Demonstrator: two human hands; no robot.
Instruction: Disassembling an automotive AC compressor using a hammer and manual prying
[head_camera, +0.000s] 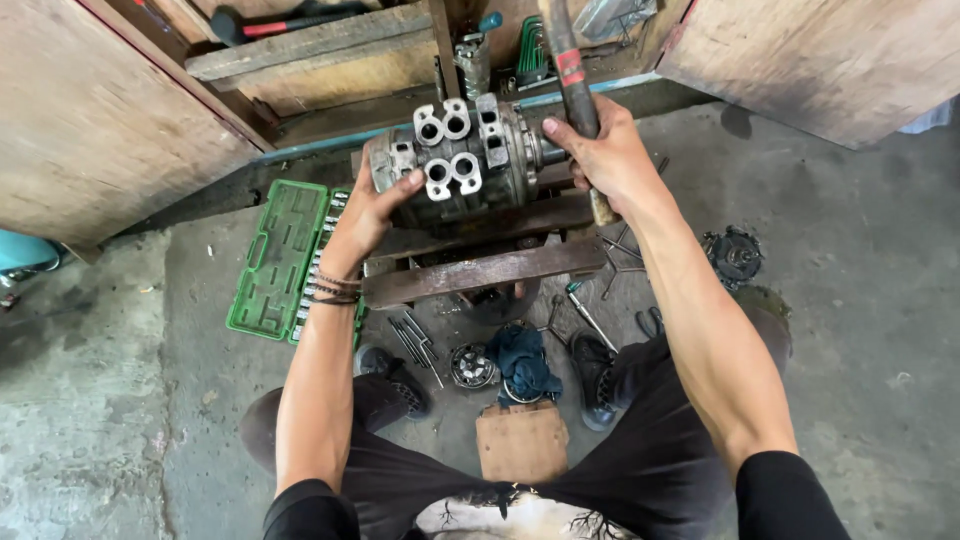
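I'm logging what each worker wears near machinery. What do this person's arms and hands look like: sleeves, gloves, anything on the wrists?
Both arms are bare from short black sleeves down. The left hand has no glove; a few thin dark bands circle its wrist. The right hand is bare too, with nothing visible on its wrist. No rings can be made out at this size.

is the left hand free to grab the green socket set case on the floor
Probably not right now: the left hand is steadying the compressor body. The green socket set case lies open just below it, nothing blocking.

dull cast-metal compressor (460, 160), rough wooden bench (480, 272)
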